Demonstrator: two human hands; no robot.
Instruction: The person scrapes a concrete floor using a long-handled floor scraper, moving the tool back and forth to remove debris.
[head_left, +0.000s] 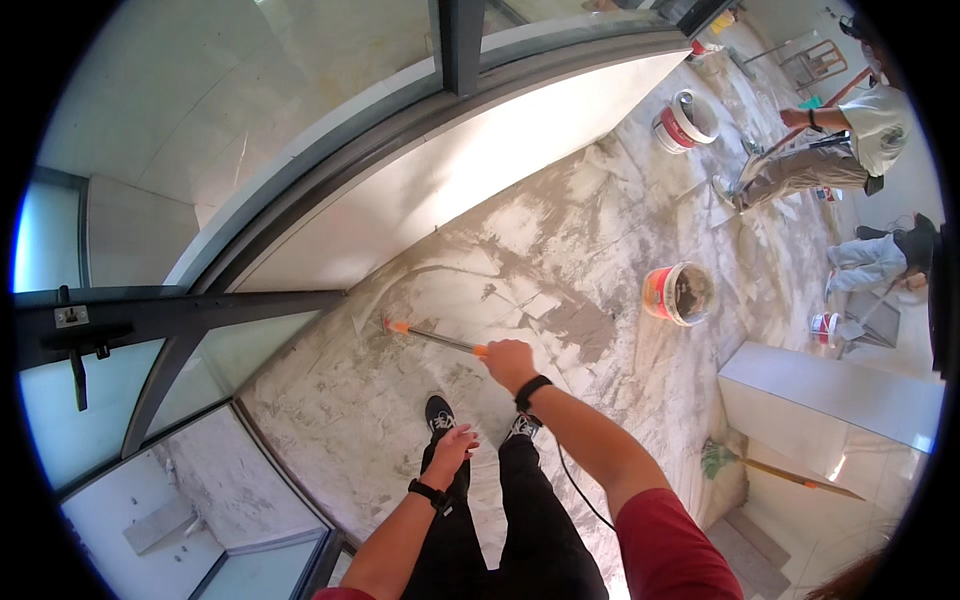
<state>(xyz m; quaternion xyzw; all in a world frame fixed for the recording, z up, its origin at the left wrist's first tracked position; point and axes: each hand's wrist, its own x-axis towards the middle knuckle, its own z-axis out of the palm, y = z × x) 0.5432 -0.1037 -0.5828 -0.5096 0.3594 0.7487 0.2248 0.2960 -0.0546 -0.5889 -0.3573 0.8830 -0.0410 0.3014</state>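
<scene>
My right hand (511, 363) grips the orange end of a long-handled tool (441, 341), probably a floor scraper. Its metal shaft slants away to the left, and a red and orange head meets the floor near the low white wall. The blade itself is too small to make out. In front of my left thigh hangs my left hand (453, 452), holding nothing, fingers loosely apart. Around my shoes the floor (480, 300) is smeared with whitish and grey-brown residue. Ahead of my right hand lies a darker grey-brown patch with lighter flat patches beside it.
An orange-labelled bucket (657, 292) stands to the right, a red-labelled bucket (673, 129) farther off. A white box-like block (817, 397) and a broom (795, 476) are at right. Left is a framed glass door (176, 300). Two people (814, 165) work at far right.
</scene>
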